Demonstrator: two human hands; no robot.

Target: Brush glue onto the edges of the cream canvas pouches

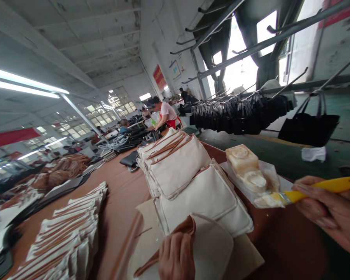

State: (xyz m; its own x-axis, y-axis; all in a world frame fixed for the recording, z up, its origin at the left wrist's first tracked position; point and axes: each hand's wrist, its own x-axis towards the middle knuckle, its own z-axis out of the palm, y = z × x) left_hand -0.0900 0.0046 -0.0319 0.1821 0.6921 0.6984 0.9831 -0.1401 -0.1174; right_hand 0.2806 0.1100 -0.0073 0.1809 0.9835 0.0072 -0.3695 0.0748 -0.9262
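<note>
My right hand (332, 210) is closed round the yellow handle of a paintbrush (312, 191). White paste coats its bristles, which are beside a paste-crusted plastic container (245, 167) lying on a white sheet. At the bottom middle, my left hand (177, 254) has its fingers curled over the brown-lined edge of a cream bag piece (211, 245). This piece lies on a beige sheet (246, 256). Just beyond it, overlapping cream bag pieces (198, 198) with brown edges are piled along the table.
A long row of cream-and-brown pieces (67, 229) lies on the brown table (122, 194) at left. Black bags (233, 116) hang from a metal rack at right. Farther along the table, a person in a red apron (169, 112) bends over it.
</note>
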